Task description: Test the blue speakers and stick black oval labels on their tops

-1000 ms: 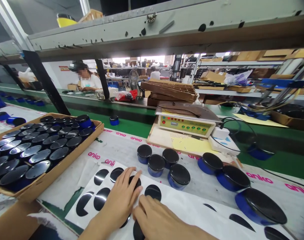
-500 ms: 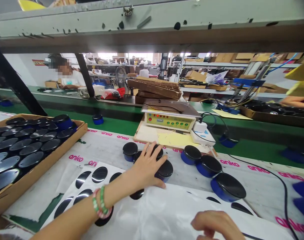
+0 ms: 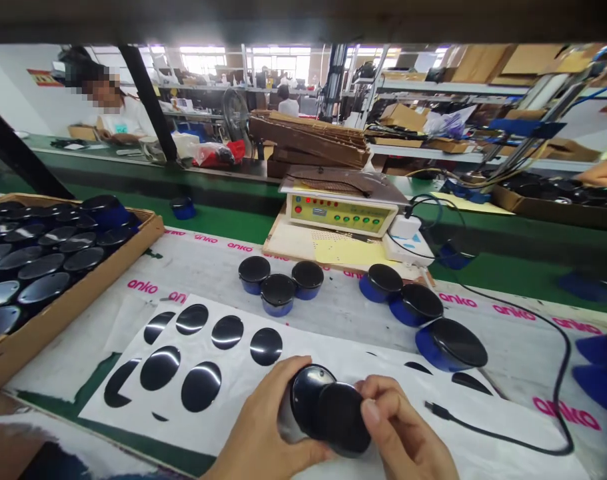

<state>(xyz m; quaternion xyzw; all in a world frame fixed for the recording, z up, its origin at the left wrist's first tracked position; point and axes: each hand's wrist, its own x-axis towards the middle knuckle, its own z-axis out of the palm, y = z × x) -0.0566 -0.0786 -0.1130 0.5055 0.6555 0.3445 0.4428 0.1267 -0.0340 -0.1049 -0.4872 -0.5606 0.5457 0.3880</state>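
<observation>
My left hand (image 3: 269, 423) is closed around a round case (image 3: 306, 385) with a glossy black top, over the white sheet. Between the thumb and fingers of my right hand (image 3: 403, 427) is a thin black disc (image 3: 344, 420), which overlaps the right part of the case's top. Whether the disc touches that top, I cannot tell. To the left lies a white sheet (image 3: 223, 393) bearing several black round discs (image 3: 201, 387). Beyond the hands, three blue cases with black tops (image 3: 277, 293) stand close together, and three more (image 3: 416, 303) form a row at the right.
A cardboard tray (image 3: 118, 273) full of black-topped cases is at the left. Behind the bench top stands a control box (image 3: 340, 212) with buttons. A black cable (image 3: 513, 440) with a plug crosses the right side. A person (image 3: 120, 113) sits at the far left.
My left hand has left the standing cases and come back toward me with one of them. My right hand has moved in beside it and now holds a black disc. The camera view has shifted.
</observation>
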